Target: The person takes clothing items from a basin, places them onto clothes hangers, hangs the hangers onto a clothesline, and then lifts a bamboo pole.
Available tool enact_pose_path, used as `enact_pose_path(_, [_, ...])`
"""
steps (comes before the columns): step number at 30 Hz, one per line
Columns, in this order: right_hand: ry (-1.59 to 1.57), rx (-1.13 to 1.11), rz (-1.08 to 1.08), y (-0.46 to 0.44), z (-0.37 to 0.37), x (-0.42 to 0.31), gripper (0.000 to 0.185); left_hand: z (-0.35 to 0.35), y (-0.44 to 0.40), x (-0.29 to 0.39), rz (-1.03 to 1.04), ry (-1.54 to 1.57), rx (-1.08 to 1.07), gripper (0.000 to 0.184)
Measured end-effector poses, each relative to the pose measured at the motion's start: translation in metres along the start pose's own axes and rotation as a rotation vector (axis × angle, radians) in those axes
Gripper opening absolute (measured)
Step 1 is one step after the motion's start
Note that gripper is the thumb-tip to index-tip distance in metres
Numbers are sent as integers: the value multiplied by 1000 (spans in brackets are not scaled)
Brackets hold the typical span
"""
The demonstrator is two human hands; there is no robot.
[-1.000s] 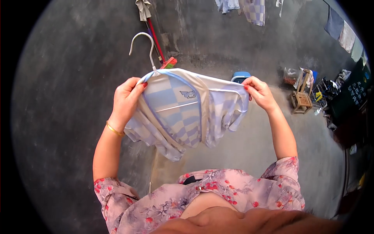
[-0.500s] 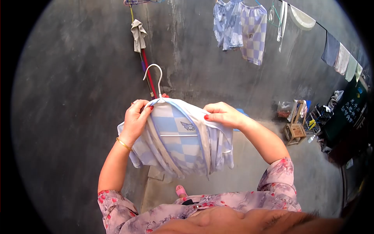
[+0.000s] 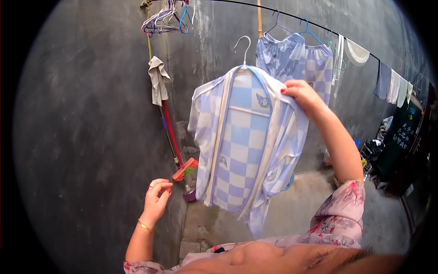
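Note:
A blue and white checked shirt (image 3: 239, 141), its front open, hangs from a white hanger (image 3: 247, 48) whose hook points up. My right hand (image 3: 301, 96) grips the shirt's shoulder on the right side, fingers closed on the cloth. Lower left, away from the shirt, my left hand (image 3: 158, 197) is raised with its fingers bent and slightly apart, holding nothing. Behind the shirt, a blue patterned top (image 3: 285, 57) and checked shorts (image 3: 319, 68) hang on hangers.
A black line (image 3: 246, 3) crosses the top, with bunched hangers (image 3: 163, 22) at its left and small cloths (image 3: 393, 86) at its right. A grey cloth (image 3: 158, 82) and brooms (image 3: 185, 169) are by the dark wall. Dark clutter (image 3: 374, 148) is at right.
My left hand has let go of the shirt and dropped to the lower left. The shirt has been raised in my right hand and hangs down fully. The view has tilted up, showing the line.

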State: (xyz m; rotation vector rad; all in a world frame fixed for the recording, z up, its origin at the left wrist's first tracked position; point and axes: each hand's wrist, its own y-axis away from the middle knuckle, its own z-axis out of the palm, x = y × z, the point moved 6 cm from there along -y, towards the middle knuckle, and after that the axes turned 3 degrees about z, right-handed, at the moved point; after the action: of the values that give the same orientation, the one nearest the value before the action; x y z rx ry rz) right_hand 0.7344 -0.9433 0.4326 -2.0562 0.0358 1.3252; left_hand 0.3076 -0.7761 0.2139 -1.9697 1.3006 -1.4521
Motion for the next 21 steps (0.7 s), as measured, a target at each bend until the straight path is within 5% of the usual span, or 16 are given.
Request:
enact_pose_path(14, [207, 457, -228, -336, -70, -37, 23, 16, -77, -108, -235, 97, 163, 14])
enact_pose_path(21, [308, 583, -177, -475, -105, -26, 26, 37, -116, -142, -260, 20, 287, 12])
